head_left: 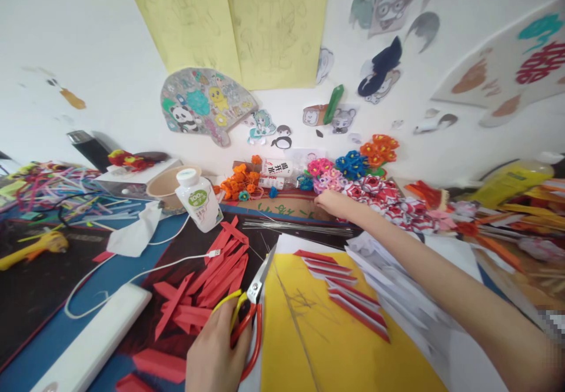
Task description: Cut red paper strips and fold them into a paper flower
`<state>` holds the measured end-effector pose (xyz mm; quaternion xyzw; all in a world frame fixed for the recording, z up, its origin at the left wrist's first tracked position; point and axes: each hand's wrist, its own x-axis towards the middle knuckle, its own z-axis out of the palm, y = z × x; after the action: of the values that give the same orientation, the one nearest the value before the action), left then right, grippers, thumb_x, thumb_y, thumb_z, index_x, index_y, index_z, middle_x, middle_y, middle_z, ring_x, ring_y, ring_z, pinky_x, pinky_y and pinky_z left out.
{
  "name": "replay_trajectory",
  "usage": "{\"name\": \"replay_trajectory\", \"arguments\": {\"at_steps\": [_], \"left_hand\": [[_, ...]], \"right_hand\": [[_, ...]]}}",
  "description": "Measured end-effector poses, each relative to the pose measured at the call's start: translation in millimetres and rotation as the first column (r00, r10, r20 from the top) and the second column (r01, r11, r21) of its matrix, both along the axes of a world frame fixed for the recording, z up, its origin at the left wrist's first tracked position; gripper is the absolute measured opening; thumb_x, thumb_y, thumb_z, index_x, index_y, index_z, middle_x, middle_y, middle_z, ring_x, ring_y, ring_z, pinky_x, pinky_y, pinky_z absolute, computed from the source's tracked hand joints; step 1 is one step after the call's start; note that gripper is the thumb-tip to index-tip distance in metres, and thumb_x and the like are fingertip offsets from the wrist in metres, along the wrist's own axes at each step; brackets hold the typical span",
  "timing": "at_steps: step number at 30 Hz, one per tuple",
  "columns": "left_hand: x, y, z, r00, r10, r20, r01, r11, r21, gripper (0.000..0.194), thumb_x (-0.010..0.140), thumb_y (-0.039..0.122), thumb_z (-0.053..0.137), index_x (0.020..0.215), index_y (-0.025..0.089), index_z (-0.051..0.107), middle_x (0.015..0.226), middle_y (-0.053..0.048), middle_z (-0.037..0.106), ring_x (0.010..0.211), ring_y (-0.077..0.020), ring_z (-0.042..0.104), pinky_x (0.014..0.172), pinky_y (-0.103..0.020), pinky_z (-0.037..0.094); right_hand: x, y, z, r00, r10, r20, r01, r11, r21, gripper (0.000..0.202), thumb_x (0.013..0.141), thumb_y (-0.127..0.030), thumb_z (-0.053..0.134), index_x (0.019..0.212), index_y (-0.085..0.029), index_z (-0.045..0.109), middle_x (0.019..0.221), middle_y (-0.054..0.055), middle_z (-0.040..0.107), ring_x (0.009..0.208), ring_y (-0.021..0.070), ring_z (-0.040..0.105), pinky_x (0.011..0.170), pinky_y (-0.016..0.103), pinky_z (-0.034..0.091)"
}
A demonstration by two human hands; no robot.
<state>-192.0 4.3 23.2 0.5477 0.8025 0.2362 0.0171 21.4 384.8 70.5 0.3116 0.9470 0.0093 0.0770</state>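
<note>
My left hand (218, 345) is closed round the handles of the scissors (255, 289), which have one red and one yellow handle. Their blades point up and away beside a yellow sheet (353, 351). Several folded red-and-white paper strips (357, 309) and thin wires (304, 301) lie on that sheet. Left of the scissors is a heap of red folded strips (220, 268). My right hand (331, 202) reaches far forward to the pink flowers (326, 174), its fingers bent together; what they hold, if anything, is too small to tell. Behind the scissors lies a bundle of wires (300, 227).
A white bottle (200, 203) and a beige bowl (165, 189) stand at the back left. A white power strip (97, 339) with a cable lies front left. White paper (388, 286) lies under my right arm. Red-and-white flowers (384, 198) sit beside that arm.
</note>
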Motion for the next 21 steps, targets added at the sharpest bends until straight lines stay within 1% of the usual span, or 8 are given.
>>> {"name": "replay_trajectory", "arguments": {"at_steps": [3,7,9,12,15,17,18,21], "left_hand": [[0.6,-0.4,-0.8,1.000,-0.008,0.002,0.008,1.000,0.007,0.029,0.092,0.032,0.051,0.118,0.024,0.060,0.119,-0.007,0.073,0.103,-0.0229,0.072,0.077,-0.030,0.058],[-1.6,-0.3,-2.6,1.000,-0.006,-0.021,0.006,1.000,-0.001,0.027,0.093,0.033,0.049,0.116,0.024,0.061,0.118,-0.007,0.073,0.101,-0.0228,0.073,0.072,-0.029,0.058],[-5.2,-0.2,-3.9,0.999,-0.030,-0.045,0.029,1.000,-0.010,0.027,0.092,0.034,0.050,0.115,0.024,0.061,0.116,-0.007,0.074,0.099,-0.0223,0.074,0.068,-0.027,0.058],[-10.7,0.1,-4.4,0.994,-0.077,-0.084,0.075,0.997,-0.025,0.028,0.090,0.036,0.054,0.114,0.023,0.063,0.112,-0.006,0.076,0.095,-0.0212,0.075,0.067,-0.025,0.059],[-12.0,0.3,-1.6,0.992,-0.079,-0.098,0.075,0.996,-0.043,0.028,0.091,0.036,0.054,0.114,0.024,0.063,0.111,-0.005,0.076,0.093,-0.0210,0.075,0.064,-0.024,0.058],[-10.8,0.4,1.1,0.993,-0.072,-0.099,0.066,0.996,-0.056,0.027,0.091,0.036,0.054,0.114,0.024,0.064,0.111,-0.005,0.076,0.093,-0.0207,0.075,0.062,-0.023,0.057],[-10.0,0.5,2.2,0.993,-0.070,-0.100,0.064,0.996,-0.058,0.027,0.091,0.035,0.053,0.113,0.024,0.064,0.111,-0.005,0.076,0.093,-0.0205,0.076,0.062,-0.023,0.057],[-8.8,1.0,3.7,0.991,-0.075,-0.111,0.071,0.996,-0.045,0.027,0.091,0.036,0.054,0.112,0.023,0.064,0.110,-0.005,0.076,0.092,-0.0207,0.076,0.063,-0.023,0.057]], "right_hand": [[1.4,-8.6,9.2,0.999,0.006,-0.044,-0.008,1.000,-0.025,0.025,0.093,-0.013,0.051,0.099,-0.013,0.076,0.089,0.012,0.076,0.082,0.0181,0.069,0.073,0.023,0.042],[18.4,-29.1,41.1,0.994,-0.020,-0.109,0.019,1.000,-0.011,0.018,0.093,-0.022,0.056,0.094,-0.017,0.073,0.086,0.006,0.075,0.080,0.0164,0.067,0.071,0.022,0.039],[33.0,-39.1,60.2,0.974,-0.131,-0.182,0.145,0.988,0.062,0.026,0.096,-0.033,0.053,0.087,-0.016,0.072,0.078,0.006,0.073,0.074,0.0179,0.065,0.065,0.025,0.036],[57.9,-47.0,78.4,0.949,-0.195,-0.249,0.223,0.971,0.092,0.044,0.101,-0.040,0.040,0.078,-0.016,0.070,0.070,0.006,0.070,0.066,0.0170,0.062,0.063,0.026,0.034],[80.3,-46.3,73.5,0.959,-0.224,-0.176,0.225,0.974,-0.013,0.037,0.100,-0.032,0.043,0.082,-0.016,0.072,0.075,0.006,0.072,0.069,0.0170,0.063,0.064,0.025,0.036],[90.9,-45.6,60.3,0.971,-0.221,-0.089,0.210,0.971,-0.117,0.023,0.093,-0.021,0.051,0.095,-0.018,0.074,0.085,0.005,0.075,0.076,0.0167,0.066,0.068,0.023,0.039],[94.7,-46.3,52.7,0.972,-0.228,-0.052,0.220,0.967,-0.132,0.022,0.090,-0.019,0.055,0.099,-0.019,0.074,0.090,0.004,0.076,0.080,0.0171,0.068,0.069,0.022,0.040],[100.5,-53.0,33.8,0.971,-0.233,-0.046,0.234,0.972,0.019,0.024,0.090,-0.022,0.056,0.108,-0.021,0.072,0.105,0.006,0.074,0.092,0.0206,0.068,0.070,0.024,0.042]]}}
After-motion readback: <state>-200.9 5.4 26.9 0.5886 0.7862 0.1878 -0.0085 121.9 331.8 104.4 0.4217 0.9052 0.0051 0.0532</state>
